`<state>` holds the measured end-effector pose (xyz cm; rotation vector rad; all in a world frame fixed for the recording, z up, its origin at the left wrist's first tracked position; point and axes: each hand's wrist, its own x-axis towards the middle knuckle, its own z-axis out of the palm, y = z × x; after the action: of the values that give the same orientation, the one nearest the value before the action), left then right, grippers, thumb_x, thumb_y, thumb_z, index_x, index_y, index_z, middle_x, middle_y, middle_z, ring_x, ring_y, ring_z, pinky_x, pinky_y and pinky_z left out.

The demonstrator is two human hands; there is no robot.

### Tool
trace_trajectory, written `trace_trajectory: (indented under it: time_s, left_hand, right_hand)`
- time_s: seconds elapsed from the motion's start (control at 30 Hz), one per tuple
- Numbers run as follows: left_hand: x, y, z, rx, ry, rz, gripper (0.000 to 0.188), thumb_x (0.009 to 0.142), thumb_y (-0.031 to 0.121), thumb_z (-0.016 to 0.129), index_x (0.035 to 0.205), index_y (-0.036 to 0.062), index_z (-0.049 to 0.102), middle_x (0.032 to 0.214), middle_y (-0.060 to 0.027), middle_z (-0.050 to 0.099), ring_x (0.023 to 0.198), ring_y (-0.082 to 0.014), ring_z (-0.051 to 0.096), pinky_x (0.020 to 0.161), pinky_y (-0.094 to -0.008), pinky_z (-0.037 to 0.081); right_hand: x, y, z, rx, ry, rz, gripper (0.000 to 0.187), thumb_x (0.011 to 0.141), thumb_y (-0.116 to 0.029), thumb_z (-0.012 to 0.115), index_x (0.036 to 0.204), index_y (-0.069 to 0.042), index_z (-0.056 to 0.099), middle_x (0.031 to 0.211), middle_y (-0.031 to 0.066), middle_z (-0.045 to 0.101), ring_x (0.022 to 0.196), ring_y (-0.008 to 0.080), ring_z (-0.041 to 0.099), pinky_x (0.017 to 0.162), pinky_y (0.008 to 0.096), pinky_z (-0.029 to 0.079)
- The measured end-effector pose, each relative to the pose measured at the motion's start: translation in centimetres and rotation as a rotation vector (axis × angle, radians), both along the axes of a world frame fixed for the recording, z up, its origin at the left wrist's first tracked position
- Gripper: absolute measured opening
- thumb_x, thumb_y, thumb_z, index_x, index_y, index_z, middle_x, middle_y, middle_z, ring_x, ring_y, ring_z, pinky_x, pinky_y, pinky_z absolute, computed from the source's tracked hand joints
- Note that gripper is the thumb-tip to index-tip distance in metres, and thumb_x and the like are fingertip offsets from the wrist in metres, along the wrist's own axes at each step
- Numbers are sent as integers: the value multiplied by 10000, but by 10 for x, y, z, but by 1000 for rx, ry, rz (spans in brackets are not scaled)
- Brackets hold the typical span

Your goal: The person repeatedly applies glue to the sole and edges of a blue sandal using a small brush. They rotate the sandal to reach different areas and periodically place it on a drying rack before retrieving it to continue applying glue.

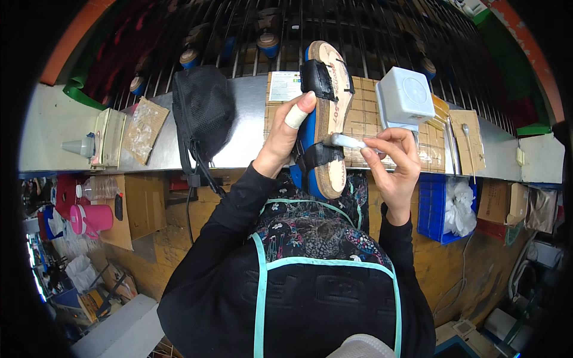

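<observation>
Left hand (pixel 285 136) clamped around blue-edged sandal (pixel 325 119), bandaged finger up against 1 black strap, sole held upright above steel bench (pixel 239 128). Right hand (pixel 394 156) pinching small white brush (pixel 349 141), tip touching cork-tan footbed just right of lower strap. Risk: glue or marks smearing onto black strap if tip drifts; sandal twisting in 1-handed hold. Footbed grainy and flat, straps matte fabric, rounded white plastic box (pixel 406 98) just right of sandal, black mesh bag (pixel 203 110) left of it

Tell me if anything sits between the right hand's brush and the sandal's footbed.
Nothing visible does. The right hand holds the brush with its tip against the sandal, just above the lower black strap. The left hand grips the sandal's other edge.
</observation>
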<state>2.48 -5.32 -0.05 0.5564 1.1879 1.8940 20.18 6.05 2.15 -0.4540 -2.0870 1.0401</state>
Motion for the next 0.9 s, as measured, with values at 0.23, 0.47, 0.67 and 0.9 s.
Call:
trace_trajectory:
  time_s: [0.23,0.47,0.67,0.9]
  left_hand:
    - [-3,0,-4,36,-126,-45,700,897,565,540,1320,11,479,1188,-126,614,1035,-185,625,888,-309,517]
    - [1,0,1,46,-94,-27,686,897,559,548,1284,-6,505,1142,-125,627,994,-170,637,856,-294,528]
    - [-4,-4,1,15,-3,17,666,903,549,541,1275,-3,519,1142,-113,637,976,-165,645,863,-300,525]
    - [-5,-9,-5,-17,116,21,674,910,550,529,1238,-39,544,1124,-144,644,977,-174,649,845,-295,528]
  right_hand:
    - [7,-10,-10,219,30,21,218,693,-81,804,906,-88,757,895,44,593,776,165,565,763,286,374]
    - [-1,-9,-9,32,140,-54,216,707,-72,803,918,-86,758,936,66,566,798,153,575,767,266,393]
    - [6,-6,-4,185,-1,36,219,696,-77,803,910,-87,758,941,66,569,778,152,570,791,283,356]
    - [0,-8,0,272,27,-71,200,694,-97,805,888,-93,757,910,57,584,741,151,566,788,296,335]
